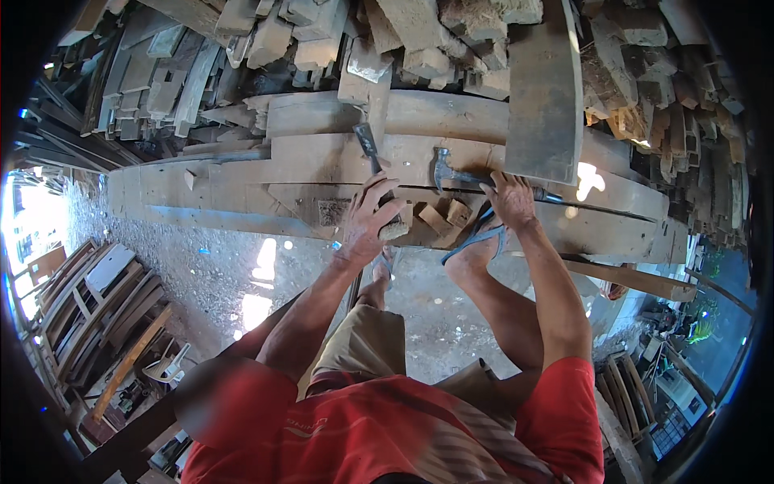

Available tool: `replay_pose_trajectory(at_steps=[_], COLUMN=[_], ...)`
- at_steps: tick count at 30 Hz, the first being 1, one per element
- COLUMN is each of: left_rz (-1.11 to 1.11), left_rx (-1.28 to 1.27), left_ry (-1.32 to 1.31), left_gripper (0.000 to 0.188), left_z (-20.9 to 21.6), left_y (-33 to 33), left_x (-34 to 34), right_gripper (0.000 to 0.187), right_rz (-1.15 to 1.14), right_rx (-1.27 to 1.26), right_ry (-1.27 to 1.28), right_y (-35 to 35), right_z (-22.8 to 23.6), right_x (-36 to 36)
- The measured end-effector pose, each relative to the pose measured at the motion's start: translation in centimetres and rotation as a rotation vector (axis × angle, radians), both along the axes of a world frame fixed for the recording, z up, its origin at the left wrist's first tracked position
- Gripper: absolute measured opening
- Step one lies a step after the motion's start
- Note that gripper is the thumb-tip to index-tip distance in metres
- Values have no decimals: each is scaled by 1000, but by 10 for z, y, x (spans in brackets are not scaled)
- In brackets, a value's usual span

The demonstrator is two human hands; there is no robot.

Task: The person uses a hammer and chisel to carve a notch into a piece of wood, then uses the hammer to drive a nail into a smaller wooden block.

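My left hand (375,211) is closed round the handle of a chisel (367,143), whose flat metal blade points away from me over the thick plank (306,161). My right hand (513,200) grips a claw hammer (441,168) by its handle. The hammer's head lies to the left of that hand, low over the plank, and the dark handle end sticks out to its right. Small wooden blocks (435,219) sit between my two hands, near the plank's close edge. My fingers hide part of both handles.
Stacked timber offcuts (322,32) rise along the far side. A wide grey board (544,105) leans down at the right, close beyond my right hand. My sandalled foot (476,250) is by the plank's near edge. Curved wooden pieces (105,282) are piled at left.
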State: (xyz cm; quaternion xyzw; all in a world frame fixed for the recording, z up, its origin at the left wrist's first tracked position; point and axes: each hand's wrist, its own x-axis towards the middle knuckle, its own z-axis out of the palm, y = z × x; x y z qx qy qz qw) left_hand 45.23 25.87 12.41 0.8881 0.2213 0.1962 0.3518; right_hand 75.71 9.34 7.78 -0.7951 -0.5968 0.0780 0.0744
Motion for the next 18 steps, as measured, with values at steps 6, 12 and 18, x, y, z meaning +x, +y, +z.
replay_pose_trajectory(at_steps=[6, 12, 18], left_rz=[177, 203, 214], left_rx=[3, 4, 89], left_ry=[69, 97, 301], left_gripper=[36, 39, 39], left_z=[-35, -36, -77], left_y=[3, 25, 55], left_x=[-15, 25, 19], right_gripper=[27, 29, 27], right_rz=[-183, -457, -486], right_rx=[182, 5, -184], right_ry=[67, 78, 263], right_y=[71, 115, 166], right_z=[-43, -131, -126], right_x=[19, 87, 52])
